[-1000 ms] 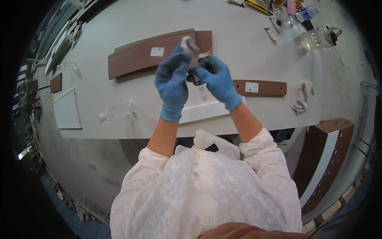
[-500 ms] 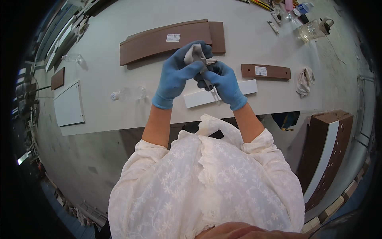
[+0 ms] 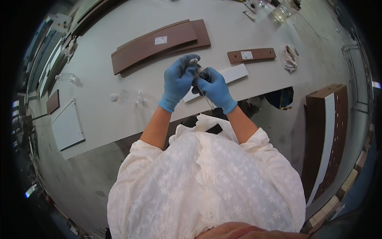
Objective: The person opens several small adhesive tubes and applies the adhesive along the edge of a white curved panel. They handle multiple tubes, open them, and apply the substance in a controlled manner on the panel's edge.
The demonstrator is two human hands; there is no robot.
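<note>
Both my hands wear blue gloves and meet above the near part of the table. My left hand (image 3: 177, 83) is closed on a small white cloth (image 3: 194, 61), mostly hidden in the fingers. Against it, my right hand (image 3: 216, 90) grips a slim grey tool (image 3: 209, 102), whose narrow end sticks out below toward me. The fingers hide the tool's other end, so its exact kind does not show. Behind the right hand lies a narrow white board (image 3: 235, 73). Beyond the left hand rest two brown curved boards (image 3: 147, 50), overlapping, the upper one labelled.
A short brown board (image 3: 260, 55) and a crumpled rag (image 3: 290, 59) lie to the right on the table (image 3: 103, 131). Clear plastic bottles (image 3: 115, 97) lie on the left, near a white panel (image 3: 68, 125). Brown boards (image 3: 312, 139) stand at the right, beside the table.
My hands have drawn closer together and the cloth is more covered by the left fingers. The tool remains in my right hand. The whole view has turned and shifted slightly.
</note>
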